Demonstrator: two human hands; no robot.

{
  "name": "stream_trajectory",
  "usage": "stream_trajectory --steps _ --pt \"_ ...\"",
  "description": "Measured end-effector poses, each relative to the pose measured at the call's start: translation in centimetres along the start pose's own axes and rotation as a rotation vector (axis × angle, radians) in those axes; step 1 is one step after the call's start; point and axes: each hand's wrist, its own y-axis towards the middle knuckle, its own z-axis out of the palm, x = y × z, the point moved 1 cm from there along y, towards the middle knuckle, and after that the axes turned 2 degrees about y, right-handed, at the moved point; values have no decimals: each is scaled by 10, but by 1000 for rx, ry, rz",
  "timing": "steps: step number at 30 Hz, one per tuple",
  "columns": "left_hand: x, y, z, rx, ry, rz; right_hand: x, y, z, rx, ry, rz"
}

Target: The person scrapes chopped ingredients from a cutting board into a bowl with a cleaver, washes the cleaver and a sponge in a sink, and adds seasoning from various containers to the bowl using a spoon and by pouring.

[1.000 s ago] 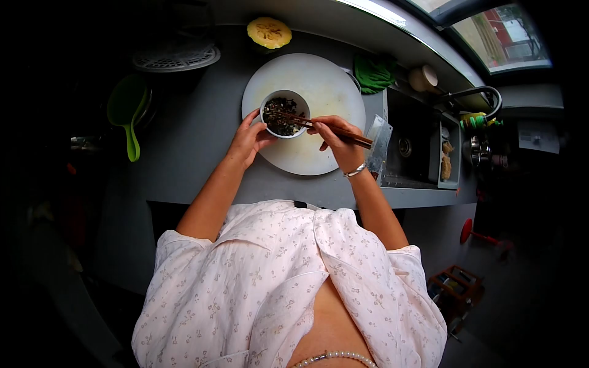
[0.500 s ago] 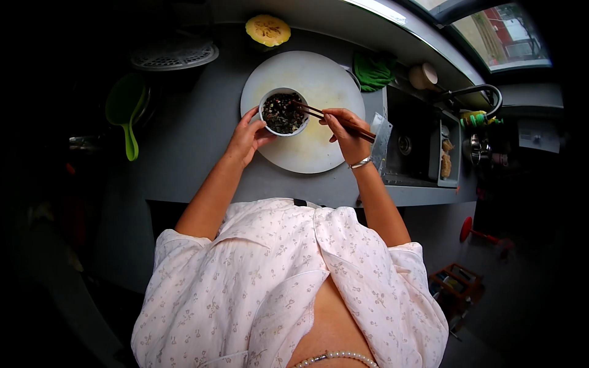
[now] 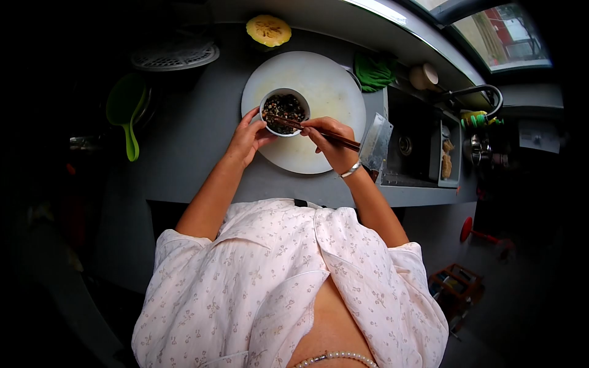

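A white bowl (image 3: 305, 101) with a dark, speckled mixture (image 3: 284, 108) inside stands on the left part of a round white cutting board (image 3: 334, 98). My left hand (image 3: 248, 138) grips the bowl's lower left side, thumb near the rim. Brown chopsticks (image 3: 343, 141) are held in my right hand (image 3: 332, 141), at the bowl's right. Their tips reach into the mixture at its lower left. A cleaver (image 3: 376, 142) lies between the board and the sink, just right of my right hand.
Half a yellow-fleshed melon or squash (image 3: 269, 30) sits behind the board. On the right are a green cloth (image 3: 373, 72), a dark sink (image 3: 408, 132) with a grey tray (image 3: 450, 178), and a black faucet (image 3: 491, 92). A green ladle-like utensil (image 3: 130, 138) is on the left.
My right hand has moved right and then back left and down with the chopsticks, whose tips now lie lower left in the mixture. My left hand stays on the bowl.
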Motion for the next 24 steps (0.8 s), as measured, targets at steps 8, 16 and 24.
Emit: stream_trajectory --steps 8,16,24 --pt "-2 -1 1 13 -4 -3 -3 1 -15 -124 3 47" --pt "-2 -1 2 0 -13 -1 -10 12 -7 -13 -200 -149" --pt "-2 -1 0 2 -8 -3 8 16 -3 -22 -115 -85"
